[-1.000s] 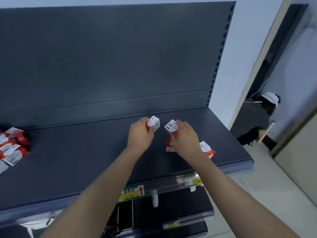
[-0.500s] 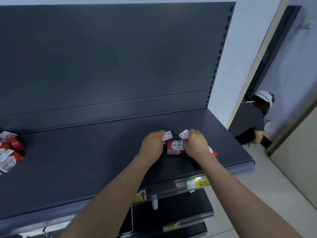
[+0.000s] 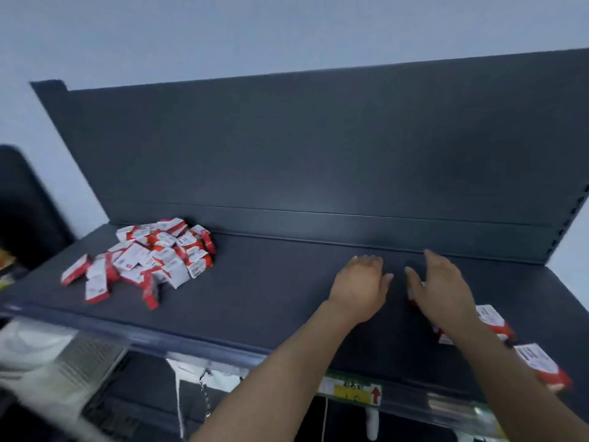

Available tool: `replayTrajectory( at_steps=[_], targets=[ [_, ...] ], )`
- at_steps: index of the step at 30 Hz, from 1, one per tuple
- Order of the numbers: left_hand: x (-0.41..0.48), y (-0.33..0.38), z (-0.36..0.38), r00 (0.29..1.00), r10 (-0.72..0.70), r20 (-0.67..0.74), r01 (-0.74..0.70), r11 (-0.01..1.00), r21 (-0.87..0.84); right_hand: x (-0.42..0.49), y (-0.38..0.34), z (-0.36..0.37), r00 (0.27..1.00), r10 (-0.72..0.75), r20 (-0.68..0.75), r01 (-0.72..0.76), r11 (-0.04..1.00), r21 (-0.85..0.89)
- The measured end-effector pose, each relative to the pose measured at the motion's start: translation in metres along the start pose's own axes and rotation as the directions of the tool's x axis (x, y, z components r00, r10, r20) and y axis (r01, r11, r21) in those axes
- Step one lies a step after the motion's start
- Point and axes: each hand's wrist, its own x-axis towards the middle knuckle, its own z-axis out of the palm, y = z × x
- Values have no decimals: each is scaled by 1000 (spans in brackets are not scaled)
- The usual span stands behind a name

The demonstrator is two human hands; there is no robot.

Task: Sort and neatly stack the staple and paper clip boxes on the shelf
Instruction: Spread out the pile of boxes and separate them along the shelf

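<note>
A loose pile of several small red-and-white boxes (image 3: 153, 253) lies at the back left of the dark grey shelf (image 3: 271, 298). My left hand (image 3: 361, 287) hovers over the shelf's middle right, fingers apart, holding nothing. My right hand (image 3: 443, 287) is beside it, also empty, its palm partly covering a red-and-white box whose edge (image 3: 411, 301) shows under the thumb. More boxes (image 3: 492, 319) sit behind my right wrist, and another box (image 3: 541, 366) lies near the shelf's front right edge.
The shelf's back panel (image 3: 318, 154) rises behind everything. A price strip with a yellow label and red arrow (image 3: 360, 393) runs along the front edge. A lower shelf shows below. A dark rounded object (image 3: 22, 202) stands at far left.
Both hands have let go of the boxes they held and opened. The view has swung left, bringing the big pile of boxes into sight; the doorway and the person there are out of view.
</note>
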Motion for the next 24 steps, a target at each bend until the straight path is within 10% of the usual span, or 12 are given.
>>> replayTrajectory(
  at_steps=[11, 24],
  targets=[
    [-82, -143, -95, 901, -306, -307, 366, 917, 159, -8, -155, 70, 940, -333, 72, 328, 942, 72],
    [-193, -350, -186, 751, -576, -323, 636, 764, 114, -48, -366, 181, 866, -471, 165, 455, 881, 130]
  ],
)
